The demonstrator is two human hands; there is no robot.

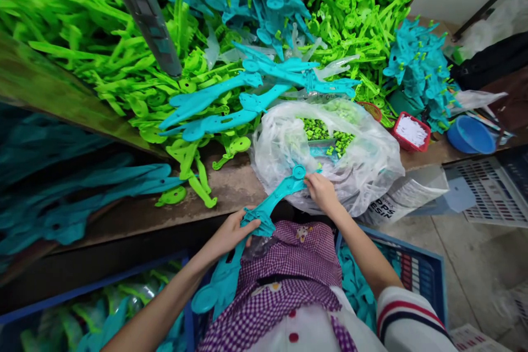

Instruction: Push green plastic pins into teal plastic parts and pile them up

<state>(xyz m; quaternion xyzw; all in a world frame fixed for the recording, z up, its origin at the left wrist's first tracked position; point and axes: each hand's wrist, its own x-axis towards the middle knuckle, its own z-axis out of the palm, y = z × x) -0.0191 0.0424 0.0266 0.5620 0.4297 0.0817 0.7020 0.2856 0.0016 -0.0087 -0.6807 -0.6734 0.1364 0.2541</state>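
Observation:
A long teal plastic part (272,201) lies slantwise across my lap, its round end up near a clear plastic bag (280,140). My left hand (235,231) is wrapped around its middle, thumb on top. At the upper end, my right hand (322,191) pinches the edge beside the round boss; its fingertips partly hide what is between them. Inside the open bag, just beyond my right hand, are many small green pieces (342,143). More teal parts (243,115) lie across the heap behind the bag.
Piles of long green plastic parts (78,38) and teal parts (256,0) cover the bench. A grey electric screwdriver (146,16) hangs at upper left. A red basket (412,132) of white pieces and a blue bowl (470,135) stand right. Blue crates (437,280) flank my lap.

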